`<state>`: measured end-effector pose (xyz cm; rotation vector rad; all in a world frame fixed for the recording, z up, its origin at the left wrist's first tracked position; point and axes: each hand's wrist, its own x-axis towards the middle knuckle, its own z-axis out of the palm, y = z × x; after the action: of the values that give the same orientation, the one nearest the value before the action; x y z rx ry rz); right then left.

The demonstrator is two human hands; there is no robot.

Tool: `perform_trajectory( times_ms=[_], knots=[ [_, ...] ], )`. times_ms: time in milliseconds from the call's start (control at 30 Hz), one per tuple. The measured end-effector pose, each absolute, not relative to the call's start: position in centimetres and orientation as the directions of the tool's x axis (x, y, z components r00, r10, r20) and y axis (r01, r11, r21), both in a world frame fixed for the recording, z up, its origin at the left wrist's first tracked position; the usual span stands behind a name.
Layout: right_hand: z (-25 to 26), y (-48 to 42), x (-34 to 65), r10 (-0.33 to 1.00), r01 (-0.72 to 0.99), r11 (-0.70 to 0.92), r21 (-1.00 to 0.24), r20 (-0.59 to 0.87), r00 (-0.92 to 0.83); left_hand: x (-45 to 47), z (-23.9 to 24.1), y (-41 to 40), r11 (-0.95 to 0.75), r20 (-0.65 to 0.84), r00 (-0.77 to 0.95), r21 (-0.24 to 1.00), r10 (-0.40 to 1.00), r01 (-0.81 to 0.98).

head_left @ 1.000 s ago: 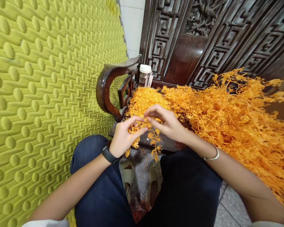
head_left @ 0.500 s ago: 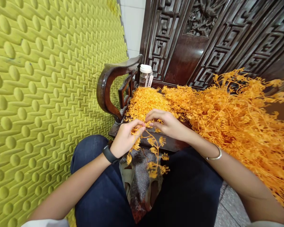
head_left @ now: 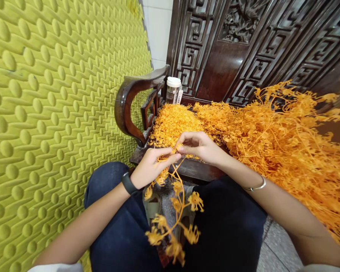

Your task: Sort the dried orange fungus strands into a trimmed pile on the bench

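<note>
Sprig [head_left: 176, 204] of orange frills dangles lower and opens wider between the legs [head_left: 226, 223] than half a second ago — more of it hangs free, so the handling has probably worked toward its upper end. Up there, the left hand [head_left: 147, 168] pinches orange strands between thumb and forefinger, while the right hand [head_left: 205, 149] nips a bit of the same stuff, fingertips meeting. A white-lidded jar [head_left: 172, 93] stands behind the loose orange heap [head_left: 175, 122] — clear-sided, though I can't tell what it holds.
</note>
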<state>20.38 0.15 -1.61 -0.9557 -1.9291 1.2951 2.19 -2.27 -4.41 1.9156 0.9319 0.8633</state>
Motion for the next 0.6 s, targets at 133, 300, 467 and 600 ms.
perform_trajectory(
  times_ms=[133,300,467,600],
  knots=[
    [-1.4,0.0,20.3,0.838,0.053,0.142,-0.988,0.092,-0.538,2.0,-3.8,-2.4,-0.285,0.191,0.494,0.951,0.848,0.122],
    [-2.0,-0.3,19.9,0.837,-0.069,0.11,-0.992,0.13,-0.532,1.9,-4.1,-2.4,-0.113,0.116,0.49,0.993,0.864,-0.037],
    [-1.5,0.1,20.4,0.841,-0.161,0.083,-0.983,0.156,-0.518,1.7,-4.1,-2.6,-0.007,0.11,0.428,0.972,0.897,-0.236],
    [-0.6,2.1,23.0,0.882,-0.073,0.317,-0.945,0.323,-0.343,1.4,-3.9,-2.9,-0.038,0.169,0.375,0.943,0.911,-0.332]
  ],
)
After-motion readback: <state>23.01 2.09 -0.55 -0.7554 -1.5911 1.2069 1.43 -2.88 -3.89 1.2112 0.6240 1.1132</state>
